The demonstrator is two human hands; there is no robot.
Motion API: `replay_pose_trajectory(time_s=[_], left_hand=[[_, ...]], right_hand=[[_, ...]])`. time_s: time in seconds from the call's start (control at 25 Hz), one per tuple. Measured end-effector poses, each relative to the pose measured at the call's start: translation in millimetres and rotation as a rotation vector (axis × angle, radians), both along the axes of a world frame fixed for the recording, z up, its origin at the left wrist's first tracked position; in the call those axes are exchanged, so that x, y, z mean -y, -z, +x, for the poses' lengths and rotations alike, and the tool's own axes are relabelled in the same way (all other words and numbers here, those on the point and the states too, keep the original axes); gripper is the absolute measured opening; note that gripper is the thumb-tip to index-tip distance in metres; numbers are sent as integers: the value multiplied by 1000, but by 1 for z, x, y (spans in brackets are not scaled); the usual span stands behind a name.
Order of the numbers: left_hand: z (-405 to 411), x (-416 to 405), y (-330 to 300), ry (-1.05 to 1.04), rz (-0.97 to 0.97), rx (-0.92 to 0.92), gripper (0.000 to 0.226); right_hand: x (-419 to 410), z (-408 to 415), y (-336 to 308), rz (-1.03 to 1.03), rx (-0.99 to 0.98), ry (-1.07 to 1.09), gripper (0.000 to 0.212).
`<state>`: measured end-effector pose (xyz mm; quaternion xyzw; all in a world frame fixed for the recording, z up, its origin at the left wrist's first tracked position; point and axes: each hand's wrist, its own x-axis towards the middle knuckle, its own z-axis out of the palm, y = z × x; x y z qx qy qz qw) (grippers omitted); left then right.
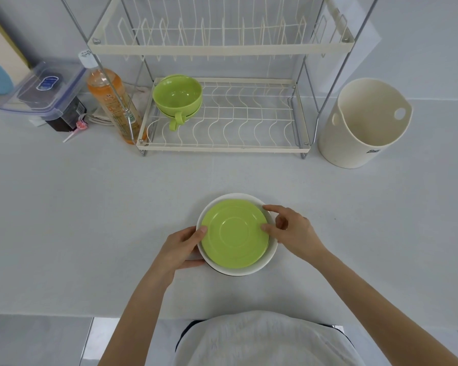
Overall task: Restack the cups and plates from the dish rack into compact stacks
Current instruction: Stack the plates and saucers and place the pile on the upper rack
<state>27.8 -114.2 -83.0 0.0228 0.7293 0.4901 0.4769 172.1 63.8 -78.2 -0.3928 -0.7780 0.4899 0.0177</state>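
While the green saucer [234, 233] sits on top of a white bowl [271, 256] near the front of the bench [90, 207], both hands are on the stack. Left hand [181, 248] curls around the bowl's left rim, thumb touching the saucer edge. Right hand [292, 231] pinches the saucer's right edge with thumb and fingers. Farther back, the dish rack [222, 143] has stacked green cups [177, 97] on its lower tier, left side. Orange bottle [111, 101] stands left of it, cream-coloured holder [362, 125] on the right.
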Motion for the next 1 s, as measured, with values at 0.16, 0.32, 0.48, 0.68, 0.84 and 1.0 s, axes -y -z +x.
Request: replay_pose_trajectory(time_s=[0.16, 0.32, 0.48, 0.68, 0.84, 1.0], left_hand=[[-1, 2, 0, 18, 18, 42, 35], [-3, 1, 0, 39, 27, 48, 33], [-4, -3, -1, 56, 5, 48, 32], [-1, -8, -6, 39, -23, 41, 28], [-3, -15, -16, 56, 15, 5, 18], [-11, -29, -41, 70, 85, -71, 9]], right_hand=[[2, 2, 3, 8, 28, 74, 45], [7, 3, 0, -319, 48, 148, 47], [12, 4, 0, -488, 45, 182, 36], [10, 3, 0, -483, 33, 226, 34], [4, 4, -9, -412, 21, 212, 35], [-12, 0, -39, -296, -38, 194, 34]])
